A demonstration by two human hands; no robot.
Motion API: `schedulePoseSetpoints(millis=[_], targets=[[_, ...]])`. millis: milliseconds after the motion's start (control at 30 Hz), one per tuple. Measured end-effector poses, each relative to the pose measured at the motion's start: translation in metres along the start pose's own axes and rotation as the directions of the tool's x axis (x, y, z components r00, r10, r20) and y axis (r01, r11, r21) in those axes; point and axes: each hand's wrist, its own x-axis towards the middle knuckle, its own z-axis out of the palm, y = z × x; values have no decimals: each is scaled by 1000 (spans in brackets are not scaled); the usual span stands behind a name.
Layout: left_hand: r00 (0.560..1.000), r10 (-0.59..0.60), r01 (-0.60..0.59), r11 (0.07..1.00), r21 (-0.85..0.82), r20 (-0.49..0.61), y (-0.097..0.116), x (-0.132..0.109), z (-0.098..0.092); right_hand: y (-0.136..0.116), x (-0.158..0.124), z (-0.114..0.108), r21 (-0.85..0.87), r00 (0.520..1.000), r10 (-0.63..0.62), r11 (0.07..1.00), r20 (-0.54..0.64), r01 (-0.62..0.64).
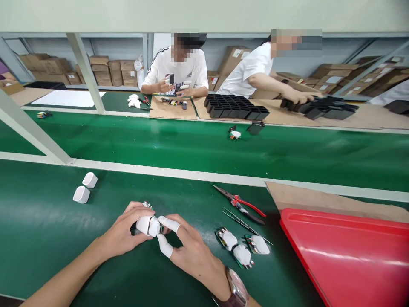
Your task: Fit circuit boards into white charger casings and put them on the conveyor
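Observation:
Both my hands meet over the green bench near its front edge. My left hand [123,232] grips a small white plastic housing [147,225], fingers curled round it. My right hand [188,251], with white finger cots on thumb and forefinger, pinches the same housing from the right; a bit of green circuit board shows at its end. A watch sits on my right wrist. Two white caps [85,187] lie to the left. Several white parts with circuit boards [243,249] lie to the right.
Red-handled pliers [241,204] and tweezers [246,224] lie right of my hands. A red tray [348,256] stands on cardboard at the right. Beyond the green conveyor [204,145], two people work at black trays [236,106]. A metal post [32,128] slants at the left.

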Motion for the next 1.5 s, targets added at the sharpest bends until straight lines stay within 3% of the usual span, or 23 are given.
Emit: schedulePoseSetpoints(millis=[467, 733, 933, 1000, 1067, 1133, 1200, 1267, 1367, 1433, 1500], targets=[[1000, -4, 4, 1000, -24, 5, -2, -2, 3, -2, -2, 1, -6, 1000, -2, 1000, -5, 2], [995, 34, -30, 999, -38, 90, 2, -3, 7, -5, -1, -12, -23, 991, 25, 999, 129, -22], [982, -59, 65, 997, -30, 182, 1, -10, -2, 5, -5, -11, -49, 968, -103, 992, 229, 117], [987, -11, 13, 1000, -10, 161, -1, -12, -2, 9, -8, -5, -81, 959, -136, 984, 249, 160], [982, 140, -144, 989, 24, 131, -4, -12, 0, 11, -9, -3, -75, 959, -128, 986, 254, 152], [950, 301, -308, 947, 86, 85, -5, -12, 3, 13, -8, -6, -21, 968, -64, 997, 242, 72], [923, 384, -384, 912, 142, 32, -3, -13, 7, 15, -5, -13, 53, 981, 1, 999, 196, -11], [920, 391, -385, 906, 177, 3, 2, -16, 11, 18, -2, -21, 88, 994, 25, 996, 106, -34], [933, 346, -360, 897, 256, 98, 18, -19, 13, 25, 4, -26, 1, 999, 25, 1000, 30, -25], [923, 345, -379, 886, 266, 169, 29, -11, 5, 30, 8, -23, -104, 996, 5, 995, 94, 5], [917, 373, -397, 891, 223, 141, 36, 9, -10, 32, 13, -16, -191, 978, -28, 979, 206, 69]])
